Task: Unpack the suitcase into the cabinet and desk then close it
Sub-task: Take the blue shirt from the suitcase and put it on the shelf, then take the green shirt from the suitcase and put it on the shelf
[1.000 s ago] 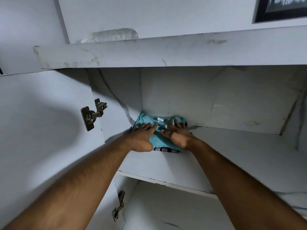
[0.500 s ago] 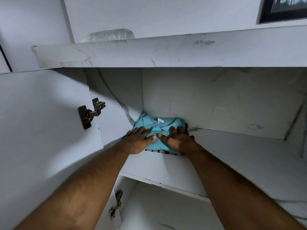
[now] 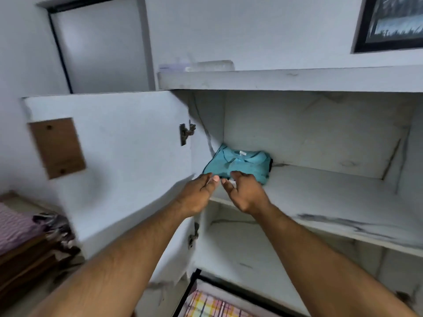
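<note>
A folded teal shirt [image 3: 240, 164] is seen lying in the back left corner of the cabinet shelf [image 3: 320, 195]. The left hand [image 3: 196, 195] and right hand [image 3: 246, 193] are held side by side just in front of it, fingers loosely curled and apart, nothing gripped. The cabinet door [image 3: 114, 156] is swung open at left. Checked fabric [image 3: 210, 305] is visible below.

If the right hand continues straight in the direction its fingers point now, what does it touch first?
Most likely the folded teal shirt on the cabinet shelf. The right hand points up-left at its front edge, though the gap is hard to judge.
</note>
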